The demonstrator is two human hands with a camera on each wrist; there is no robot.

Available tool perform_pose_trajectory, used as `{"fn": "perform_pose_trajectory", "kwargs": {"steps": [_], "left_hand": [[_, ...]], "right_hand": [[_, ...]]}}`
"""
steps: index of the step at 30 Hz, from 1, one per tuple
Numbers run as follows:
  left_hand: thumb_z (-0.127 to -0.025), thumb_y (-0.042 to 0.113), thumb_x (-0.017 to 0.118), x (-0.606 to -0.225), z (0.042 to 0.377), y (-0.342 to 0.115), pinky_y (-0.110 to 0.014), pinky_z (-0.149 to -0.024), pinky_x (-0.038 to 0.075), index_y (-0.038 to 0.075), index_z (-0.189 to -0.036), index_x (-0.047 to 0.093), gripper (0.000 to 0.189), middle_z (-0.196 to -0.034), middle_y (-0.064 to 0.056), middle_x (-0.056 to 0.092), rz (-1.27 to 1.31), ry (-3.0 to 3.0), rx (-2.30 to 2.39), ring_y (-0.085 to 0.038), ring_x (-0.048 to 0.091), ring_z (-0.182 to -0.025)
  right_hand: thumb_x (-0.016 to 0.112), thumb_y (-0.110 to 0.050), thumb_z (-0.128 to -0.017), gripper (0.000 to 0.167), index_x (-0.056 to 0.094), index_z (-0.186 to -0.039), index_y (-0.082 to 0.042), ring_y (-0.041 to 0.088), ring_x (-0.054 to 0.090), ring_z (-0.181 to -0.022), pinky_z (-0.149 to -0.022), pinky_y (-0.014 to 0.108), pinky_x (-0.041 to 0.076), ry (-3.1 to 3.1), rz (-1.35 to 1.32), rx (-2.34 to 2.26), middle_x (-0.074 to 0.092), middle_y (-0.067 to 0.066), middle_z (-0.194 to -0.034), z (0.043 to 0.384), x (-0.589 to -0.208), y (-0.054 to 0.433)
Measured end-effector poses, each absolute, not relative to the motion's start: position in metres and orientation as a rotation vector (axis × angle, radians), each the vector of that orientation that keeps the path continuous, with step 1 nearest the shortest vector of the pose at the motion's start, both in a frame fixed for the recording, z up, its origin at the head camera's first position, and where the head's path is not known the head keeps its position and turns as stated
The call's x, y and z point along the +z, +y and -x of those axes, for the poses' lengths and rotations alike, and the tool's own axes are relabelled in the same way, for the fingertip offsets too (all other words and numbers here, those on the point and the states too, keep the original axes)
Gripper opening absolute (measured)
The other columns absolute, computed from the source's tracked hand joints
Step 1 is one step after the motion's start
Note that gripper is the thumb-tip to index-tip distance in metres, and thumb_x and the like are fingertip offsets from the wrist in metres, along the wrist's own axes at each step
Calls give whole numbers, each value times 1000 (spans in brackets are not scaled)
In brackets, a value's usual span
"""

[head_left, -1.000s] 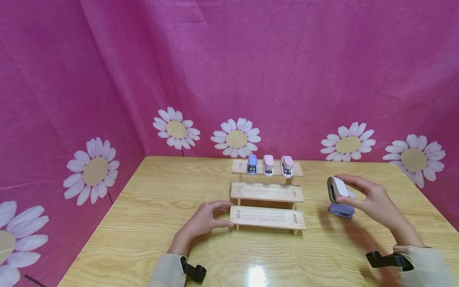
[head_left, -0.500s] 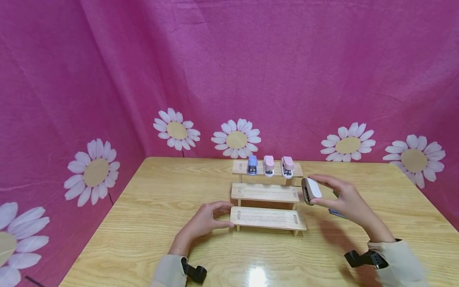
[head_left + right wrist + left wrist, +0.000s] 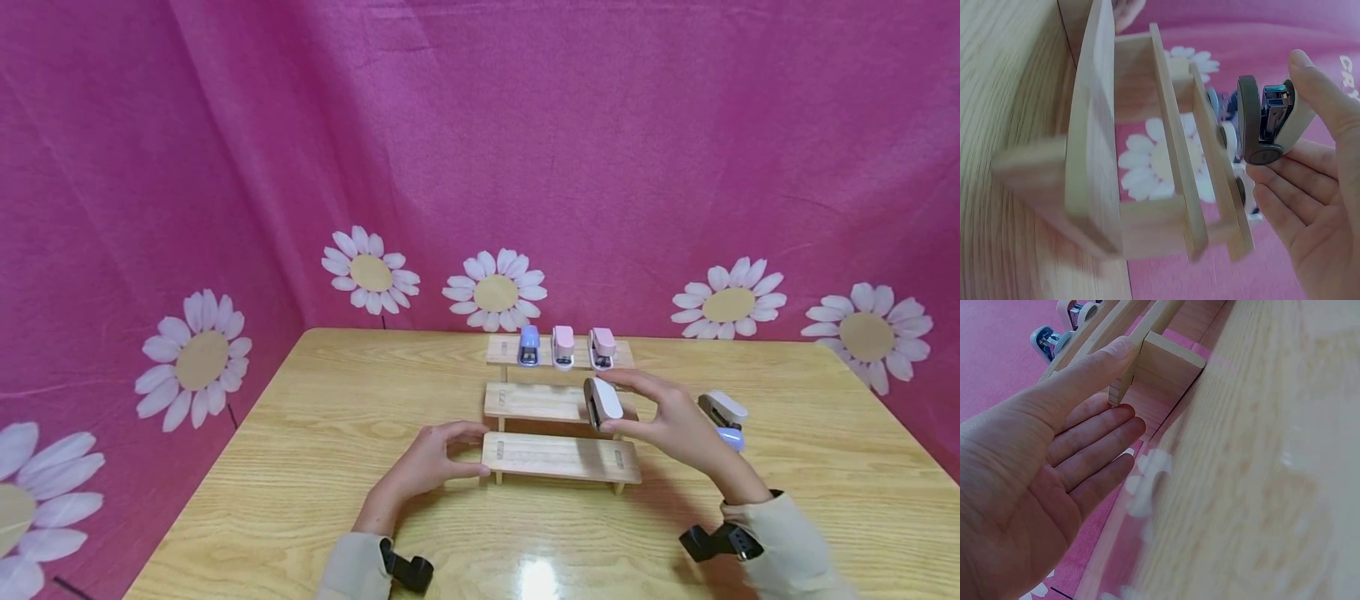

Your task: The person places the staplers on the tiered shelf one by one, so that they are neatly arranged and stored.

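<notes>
My right hand (image 3: 671,425) pinches a white and grey stapler (image 3: 604,402) between thumb and fingers, over the right part of the middle tier. In the right wrist view the held stapler (image 3: 1266,119) shows its metal staple channel, with the thumb at its upper end. My left hand (image 3: 429,458) grips the left end of the lowest tier of a three-tier wooden display shelf (image 3: 555,454). In the left wrist view the thumb lies along the board's edge, fingers at its end. On the top tier stand a blue stapler (image 3: 528,346) and two pink staplers, the right one (image 3: 602,348) nearest my right hand.
Another white and grey stapler (image 3: 723,408) lies on the wooden table (image 3: 337,400) right of the shelf, beside a blue-purple stapler (image 3: 731,438) partly hidden behind it. A pink curtain (image 3: 480,150) with white daisies hangs behind the table and on its left.
My right hand has carried the white and grey stapler leftward from the table's right side to the middle tier, uncovering the staplers there. My left hand has stayed at the shelf's end.
</notes>
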State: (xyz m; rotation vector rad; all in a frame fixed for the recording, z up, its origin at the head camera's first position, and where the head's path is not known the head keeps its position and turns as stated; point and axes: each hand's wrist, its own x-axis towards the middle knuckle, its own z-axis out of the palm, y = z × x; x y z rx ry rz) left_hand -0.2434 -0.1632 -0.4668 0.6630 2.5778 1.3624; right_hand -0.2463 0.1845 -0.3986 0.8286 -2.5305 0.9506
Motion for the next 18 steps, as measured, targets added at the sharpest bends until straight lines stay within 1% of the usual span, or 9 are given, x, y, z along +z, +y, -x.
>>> {"fn": "perform_pose_trajectory", "kwargs": {"steps": [3,4,5,8,12,18], "left_hand": [[-80,33,80,-467,244,-163,-45,-110,47,11,-131,61,58,-127,-7,68,-667,2581,1359,-23,64,-119],[-80,33,80,-467,244,-163,-45,-110,47,11,-131,61,58,-127,-7,68,-668,2583,1357,-23,64,-119],[-80,33,80,-467,244,-163,-45,-110,47,12,-131,61,58,-126,-6,68,-669,2584,1356,-22,64,-119],[-80,33,80,-466,244,-164,-45,-110,46,12,-130,62,57,-126,-6,69,-669,2590,1352,-22,64,-119],[-80,32,81,-466,243,-164,-46,-110,46,11,-130,62,58,-126,-6,69,-671,2600,1351,-22,64,-119],[-79,31,81,-465,243,-164,-47,-111,45,10,-130,62,58,-127,-7,68,-684,2600,1350,-23,64,-119]], "right_hand": [[84,-24,-77,61,60,-133,-16,22,55,-127,-99,40,54,-2544,-857,1035,61,8,-136,248,-398,173],[84,-25,-77,61,60,-133,-16,24,55,-127,-100,42,54,-2547,-863,1053,61,8,-136,248,-398,170],[83,-25,-77,61,60,-133,-15,27,55,-127,-98,48,54,-2545,-875,1072,61,8,-136,249,-398,166],[84,-24,-77,61,61,-132,-16,29,57,-126,-99,48,54,-2515,-920,1091,62,9,-135,251,-401,155],[85,-20,-74,61,62,-129,-10,30,59,-123,-101,47,52,-2454,-979,1065,64,12,-131,255,-405,141],[85,-22,-73,61,63,-128,-8,32,60,-122,-103,49,50,-2459,-940,1052,65,14,-129,258,-408,124]]}}
